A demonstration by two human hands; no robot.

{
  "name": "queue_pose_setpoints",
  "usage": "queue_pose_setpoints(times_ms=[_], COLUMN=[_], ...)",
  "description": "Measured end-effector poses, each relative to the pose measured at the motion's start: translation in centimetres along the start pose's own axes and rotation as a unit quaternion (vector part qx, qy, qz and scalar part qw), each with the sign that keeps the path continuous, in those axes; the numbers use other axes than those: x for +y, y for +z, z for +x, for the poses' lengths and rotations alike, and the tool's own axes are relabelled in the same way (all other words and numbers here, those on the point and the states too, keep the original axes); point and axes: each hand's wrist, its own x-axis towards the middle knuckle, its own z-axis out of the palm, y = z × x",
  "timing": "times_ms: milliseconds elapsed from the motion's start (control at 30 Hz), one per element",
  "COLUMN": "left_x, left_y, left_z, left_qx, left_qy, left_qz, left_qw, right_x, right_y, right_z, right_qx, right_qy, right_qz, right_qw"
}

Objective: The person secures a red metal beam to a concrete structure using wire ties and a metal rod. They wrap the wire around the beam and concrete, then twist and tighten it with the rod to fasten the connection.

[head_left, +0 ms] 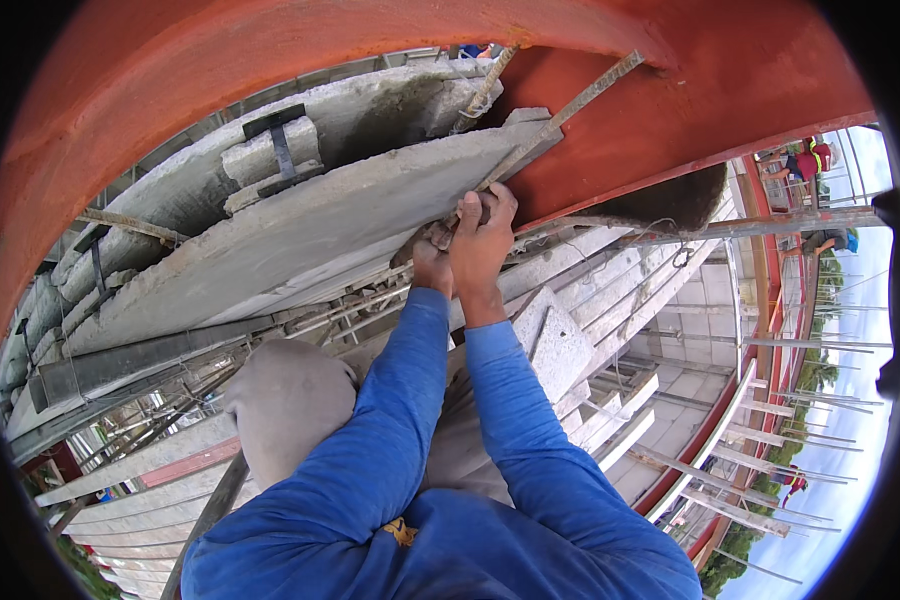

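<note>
Both of my arms, in blue sleeves, reach up to the lower edge of a long curved grey concrete panel [300,215]. My left hand [433,265] is closed with its fingers curled in under that edge, and what they hold is hidden. Just right of it, touching it, my right hand [483,240] is closed too, its fingertips pinched together around something I cannot make out. A steel rebar [570,115] slants down across the panel's right end, its lower end meeting the right hand's fingertips.
A red steel beam [710,100] arches overhead and behind the panel. Black brackets [282,150] and concrete pieces sit behind it. My knee [295,405] is at lower left. Planks [610,425] and scaffold poles [770,225] extend right, where other people [808,160] are farther off.
</note>
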Motion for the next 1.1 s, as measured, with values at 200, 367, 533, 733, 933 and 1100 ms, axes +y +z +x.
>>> queue_pose_setpoints(times_ms=[200,367,533,733,933,1100], left_x=[-1.4,1.0,2.2,3.5,4.6,4.3], left_y=[-0.8,-2.4,-2.3,-1.8,-1.9,-1.4], left_z=[-0.7,1.6,2.1,2.0,3.0,2.4], left_qx=[-0.053,-0.052,-0.07,-0.055,-0.038,-0.026], left_qy=[0.044,-0.113,-0.163,-0.187,-0.219,-0.196], left_qz=[0.103,-0.216,-0.226,-0.218,-0.209,-0.194], left_qw=[0.992,0.968,0.958,0.956,0.952,0.961], right_x=[0.2,2.6,15.2,17.9,18.9,19.7], right_y=[-3.3,-12.7,-29.6,-33.9,-32.2,-31.6], right_z=[-2.0,-5.7,-13.7,-24.3,-28.1,-29.6], right_qx=[-0.009,-0.057,-0.105,-0.156,-0.15,-0.177], right_qy=[-0.023,0.061,0.257,0.415,0.35,0.301], right_qz=[-0.058,-0.162,-0.486,-0.387,-0.416,-0.411], right_qw=[0.998,0.983,0.828,0.808,0.826,0.842])
